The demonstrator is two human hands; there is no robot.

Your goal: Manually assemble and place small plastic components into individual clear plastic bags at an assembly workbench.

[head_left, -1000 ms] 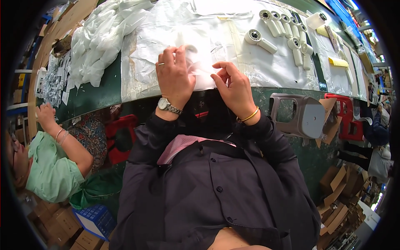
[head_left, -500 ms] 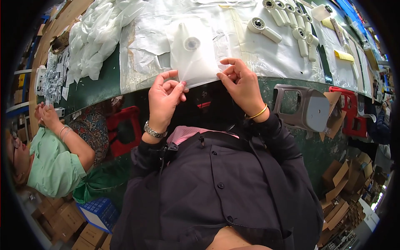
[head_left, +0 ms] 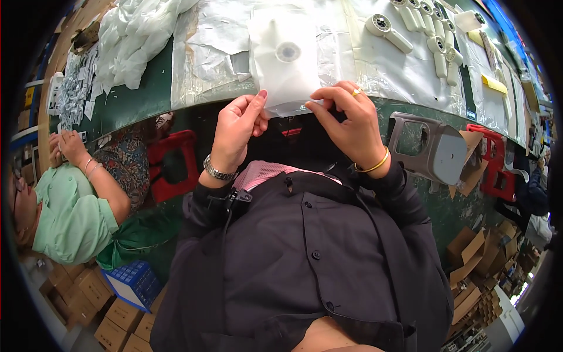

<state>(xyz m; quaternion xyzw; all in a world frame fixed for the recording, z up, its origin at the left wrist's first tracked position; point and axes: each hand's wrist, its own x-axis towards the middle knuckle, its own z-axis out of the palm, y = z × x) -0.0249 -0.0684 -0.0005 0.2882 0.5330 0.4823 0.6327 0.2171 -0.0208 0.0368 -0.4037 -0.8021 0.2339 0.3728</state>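
Observation:
A frosted, translucent plastic bag (head_left: 284, 85) lies at the table's near edge, its lower end towards me. Showing hazily through it is a pale handheld fan (head_left: 288, 52), round head nearer me and handle pointing away. My left hand (head_left: 237, 129) is closed at the bag's near left corner, thumb and index finger pinching it. At the near right corner, my right hand (head_left: 350, 120) pinches the bag's edge between thumb and index finger, the other fingers curled.
Several cream handheld fans (head_left: 389, 33) lie on the sheeted table to the right. A heap of white plastic bags (head_left: 132, 41) is at the left, beside small packets (head_left: 76, 82). A co-worker (head_left: 76, 199) sits left. A grey stool (head_left: 431, 146) stands right, below the table.
My left thumb and fingers have closed further on the bag's near left corner. The right hand keeps its pinch. The whole view has shifted slightly.

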